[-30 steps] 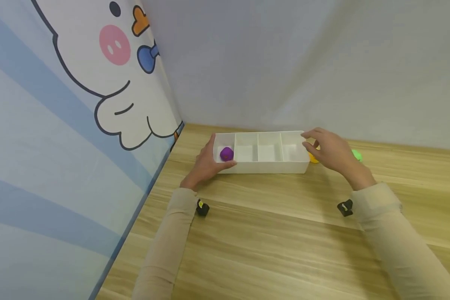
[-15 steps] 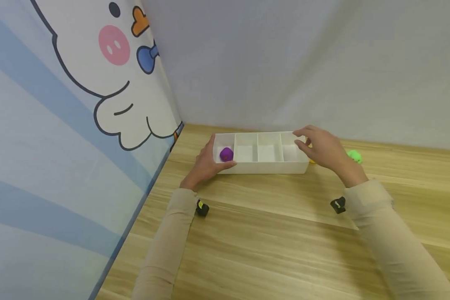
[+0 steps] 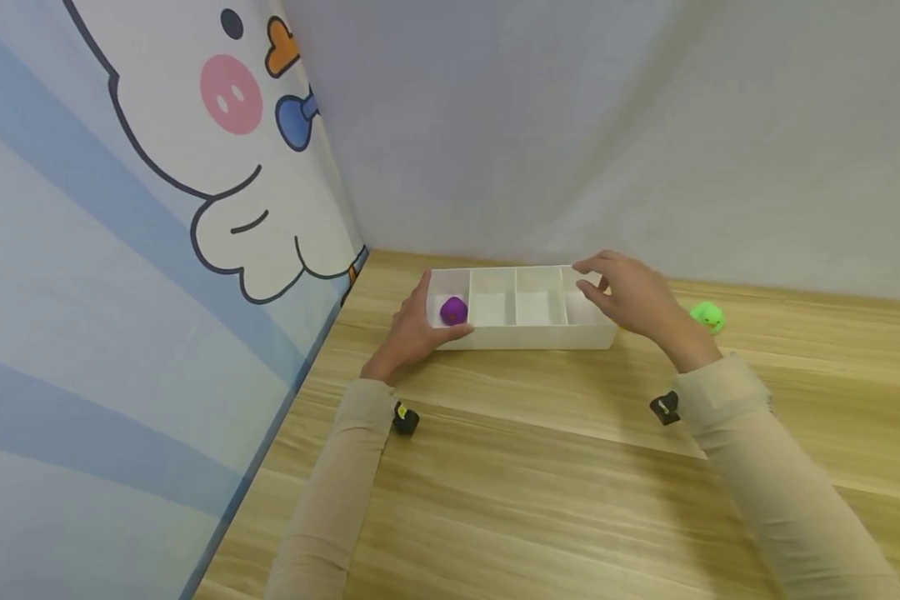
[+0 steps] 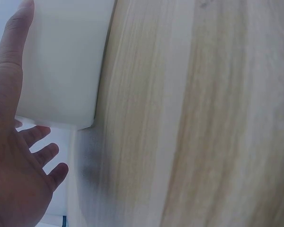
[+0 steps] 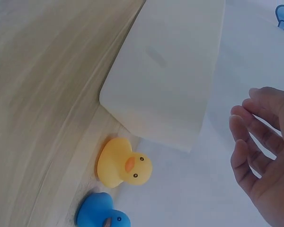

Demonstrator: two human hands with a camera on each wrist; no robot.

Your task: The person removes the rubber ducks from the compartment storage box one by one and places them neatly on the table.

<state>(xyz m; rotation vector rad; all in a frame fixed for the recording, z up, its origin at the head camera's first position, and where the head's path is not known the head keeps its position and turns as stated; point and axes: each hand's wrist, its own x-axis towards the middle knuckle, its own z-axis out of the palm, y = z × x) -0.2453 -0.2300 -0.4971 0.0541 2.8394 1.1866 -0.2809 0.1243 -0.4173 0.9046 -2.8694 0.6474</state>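
A long white box (image 3: 525, 338) with several compartments in a row stands near the back of the wooden table. A small purple rubber duck (image 3: 453, 311) lies in its leftmost compartment. My left hand (image 3: 407, 340) holds the box's left end, thumb along the front wall and fingers around the end. Above the rightmost compartment hovers my right hand (image 3: 632, 297), fingers loosely bent with nothing between them. In the right wrist view, a yellow rubber duck (image 5: 116, 165) sits beside the box's right end, mostly hidden in the head view.
A blue rubber duck (image 5: 95, 211) shows beyond the yellow one in the right wrist view. Right of my right hand stands a green duck (image 3: 708, 317). Grey cloth (image 3: 495, 125) rises behind the table, and a cartoon-printed cloth (image 3: 157, 333) borders its left side.
My right hand has moved left from the box's right end to over the rightmost compartment, uncovering more of the green duck. The left hand, box and purple duck stay put.
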